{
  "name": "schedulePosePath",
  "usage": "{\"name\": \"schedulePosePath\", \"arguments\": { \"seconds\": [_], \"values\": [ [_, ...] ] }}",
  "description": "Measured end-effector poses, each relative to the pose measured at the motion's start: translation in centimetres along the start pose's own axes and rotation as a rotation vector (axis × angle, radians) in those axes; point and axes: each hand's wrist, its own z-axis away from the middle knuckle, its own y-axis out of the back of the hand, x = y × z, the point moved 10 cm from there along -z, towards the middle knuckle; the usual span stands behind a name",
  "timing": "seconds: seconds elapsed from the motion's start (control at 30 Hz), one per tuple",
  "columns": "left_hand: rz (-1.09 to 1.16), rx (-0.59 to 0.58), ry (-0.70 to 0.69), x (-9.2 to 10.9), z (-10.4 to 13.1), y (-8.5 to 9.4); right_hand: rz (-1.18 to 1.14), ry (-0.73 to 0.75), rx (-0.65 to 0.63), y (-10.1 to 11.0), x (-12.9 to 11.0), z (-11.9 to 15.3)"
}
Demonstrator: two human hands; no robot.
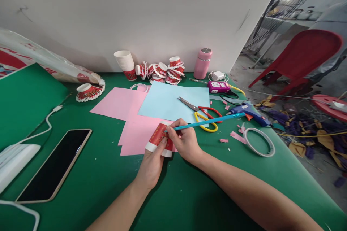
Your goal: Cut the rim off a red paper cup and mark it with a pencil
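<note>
Head view: left hand (151, 164) grip pinches small red paper cup (159, 140) lying on its side over pink paper sheet (135, 130) on green table (89, 173); right hand (184, 142) grip pinches thin blue pencil (206, 122), tip at cup wall. Best to brace cup firmly, keep strokes light

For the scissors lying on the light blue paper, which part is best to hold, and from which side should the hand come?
Probably take the scissors by the red and yellow handle loops, coming from the near right side. They lie flat on the blue paper with the loops toward the person and the partly open blades pointing away to the left. The blue pencil in the right hand crosses just over the yellow loop.
</note>
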Motion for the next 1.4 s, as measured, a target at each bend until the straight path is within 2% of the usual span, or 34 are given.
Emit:
{"name": "schedulePosePath", "arguments": {
  "seconds": [0.27, 0.9, 1.4],
  "values": [
    [0.011, 0.014, 0.008, 0.03, 0.08, 0.0, 0.022, 0.022, 0.011, 0.15, -0.5, -0.11],
    [0.042, 0.028, 0.024, -0.07, 0.06, 0.04, 0.07, 0.001, 0.015, 0.45, 0.0, 0.12],
    [0.041, 0.026, 0.016, 0.0, -0.05, 0.09, 0.022, 0.009, 0.01, 0.41, 0.13, 0.18]
  ]
}}
